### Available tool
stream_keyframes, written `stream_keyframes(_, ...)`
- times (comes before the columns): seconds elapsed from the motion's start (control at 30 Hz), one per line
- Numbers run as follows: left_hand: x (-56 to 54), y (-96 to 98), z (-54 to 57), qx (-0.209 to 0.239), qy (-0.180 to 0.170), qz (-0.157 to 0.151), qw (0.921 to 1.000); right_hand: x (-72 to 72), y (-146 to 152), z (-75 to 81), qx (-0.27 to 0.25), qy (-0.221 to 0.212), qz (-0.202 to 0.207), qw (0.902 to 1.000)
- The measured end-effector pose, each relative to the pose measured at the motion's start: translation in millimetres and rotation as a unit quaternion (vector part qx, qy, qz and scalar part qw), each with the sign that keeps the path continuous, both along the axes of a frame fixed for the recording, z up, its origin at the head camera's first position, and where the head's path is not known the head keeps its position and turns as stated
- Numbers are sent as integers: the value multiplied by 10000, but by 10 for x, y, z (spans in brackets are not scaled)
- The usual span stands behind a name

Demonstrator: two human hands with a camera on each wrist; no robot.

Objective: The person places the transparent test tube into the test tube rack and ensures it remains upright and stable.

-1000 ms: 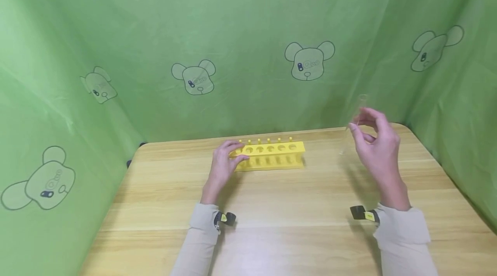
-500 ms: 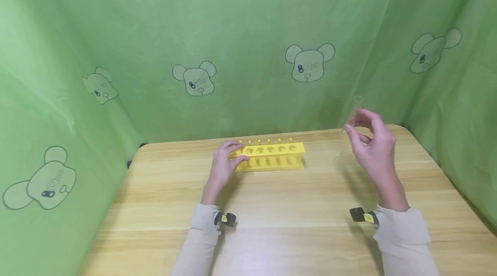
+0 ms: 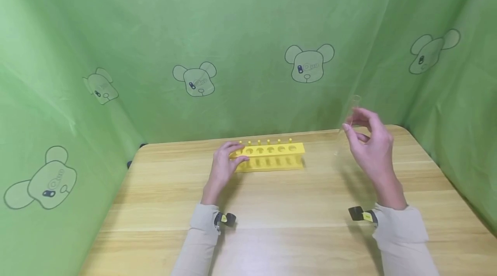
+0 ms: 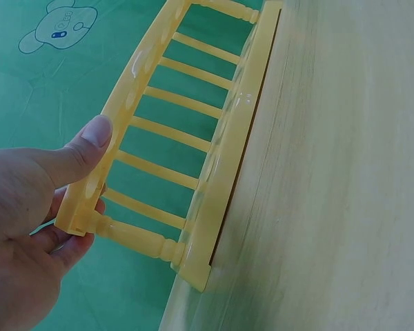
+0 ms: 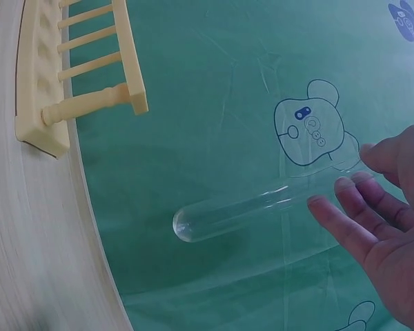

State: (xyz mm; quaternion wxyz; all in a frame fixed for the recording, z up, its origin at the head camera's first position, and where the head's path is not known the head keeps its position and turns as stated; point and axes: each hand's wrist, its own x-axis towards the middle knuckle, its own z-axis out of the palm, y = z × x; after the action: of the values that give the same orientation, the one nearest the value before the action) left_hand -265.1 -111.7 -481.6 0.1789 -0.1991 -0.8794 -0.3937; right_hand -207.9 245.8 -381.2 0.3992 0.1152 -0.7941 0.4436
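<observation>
Green cloth backs the wooden surface, where we see the left hand, fingers curled, gripping one end of the yellow rack. Right of the rack, the right hand pinches a clear tube aloft: mouth up, long axis tilted, rounded bottom slanting rackward. We judge this carrying; racking it would call for straightening above the rack.

The head view is bright, a soft shadow falling below the right fingers. Wrist views are dimmer; the right shows glints on the test tube beside the fingertips.
</observation>
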Motion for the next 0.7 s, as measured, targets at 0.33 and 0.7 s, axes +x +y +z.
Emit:
stream_keyframes(0.33,-10,-3,13,74,-62,-44,9999,-158,79,-132,30,-50,38,10000)
stream_keyframes(0.7,-34,-11,-16,18,69,-60,10000,-110,-74,-3,49,-11,129,9999)
